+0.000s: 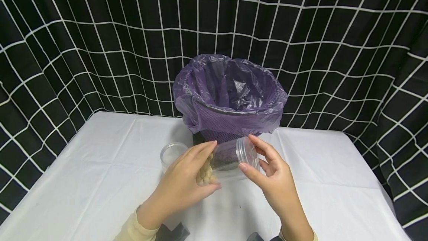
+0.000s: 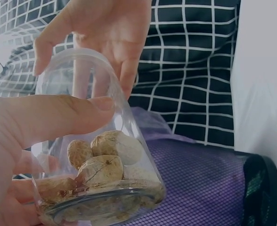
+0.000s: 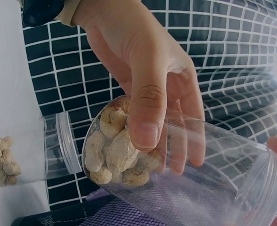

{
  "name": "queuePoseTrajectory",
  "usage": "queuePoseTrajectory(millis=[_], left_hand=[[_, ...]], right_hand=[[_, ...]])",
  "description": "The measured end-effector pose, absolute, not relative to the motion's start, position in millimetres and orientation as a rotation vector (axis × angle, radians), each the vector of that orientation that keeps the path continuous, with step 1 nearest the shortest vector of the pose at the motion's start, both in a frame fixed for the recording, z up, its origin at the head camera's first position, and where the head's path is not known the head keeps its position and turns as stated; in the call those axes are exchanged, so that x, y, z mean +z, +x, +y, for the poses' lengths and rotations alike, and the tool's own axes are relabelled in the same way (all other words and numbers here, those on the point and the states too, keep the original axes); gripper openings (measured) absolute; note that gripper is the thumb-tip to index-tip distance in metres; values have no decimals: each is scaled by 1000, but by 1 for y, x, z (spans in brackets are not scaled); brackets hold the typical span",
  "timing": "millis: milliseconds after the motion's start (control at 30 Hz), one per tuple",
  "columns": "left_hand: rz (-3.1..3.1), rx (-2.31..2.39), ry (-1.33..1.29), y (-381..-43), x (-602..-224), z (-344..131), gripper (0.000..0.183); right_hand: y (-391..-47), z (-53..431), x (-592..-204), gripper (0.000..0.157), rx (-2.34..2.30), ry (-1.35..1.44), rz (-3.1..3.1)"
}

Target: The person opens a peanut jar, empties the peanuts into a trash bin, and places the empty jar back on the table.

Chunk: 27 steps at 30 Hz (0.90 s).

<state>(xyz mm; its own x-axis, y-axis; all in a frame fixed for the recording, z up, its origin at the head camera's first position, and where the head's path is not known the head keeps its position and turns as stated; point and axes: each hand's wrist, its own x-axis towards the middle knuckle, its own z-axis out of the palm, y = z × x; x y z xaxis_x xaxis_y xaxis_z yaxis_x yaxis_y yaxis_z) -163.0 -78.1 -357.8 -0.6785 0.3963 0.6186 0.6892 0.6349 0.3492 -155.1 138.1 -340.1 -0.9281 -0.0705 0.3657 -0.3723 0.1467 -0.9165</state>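
My left hand [image 1: 184,176] grips the bottom end of a clear plastic jar [image 1: 224,166], held on its side in the head view. Unshelled peanuts [image 3: 119,150] lie gathered at that end, partly hidden by the hand. At the other end, my right hand [image 1: 275,172] holds the clear ridged lid [image 1: 246,152] between thumb and fingers. In the left wrist view the left thumb [image 2: 72,113] lies across the jar wall. A second clear jar [image 1: 172,151] stands behind the left hand, its lid on and peanuts [image 3: 4,162] in its bottom.
Just beyond the held jar stands a mesh bin [image 2: 195,183] lined with a purple plastic bag [image 1: 230,120]. A white cloth [image 1: 100,181] covers the table. Black curtains with white grid lines [image 1: 133,40] enclose the back and sides.
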Motion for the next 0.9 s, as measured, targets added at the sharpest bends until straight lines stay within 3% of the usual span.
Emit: queuePoseTrajectory(millis=[900], left_hand=[[-2356,-797,-863,-163,-358,-78,88]], right_hand=[[-155,138,-341,62,1890,491,-2138]])
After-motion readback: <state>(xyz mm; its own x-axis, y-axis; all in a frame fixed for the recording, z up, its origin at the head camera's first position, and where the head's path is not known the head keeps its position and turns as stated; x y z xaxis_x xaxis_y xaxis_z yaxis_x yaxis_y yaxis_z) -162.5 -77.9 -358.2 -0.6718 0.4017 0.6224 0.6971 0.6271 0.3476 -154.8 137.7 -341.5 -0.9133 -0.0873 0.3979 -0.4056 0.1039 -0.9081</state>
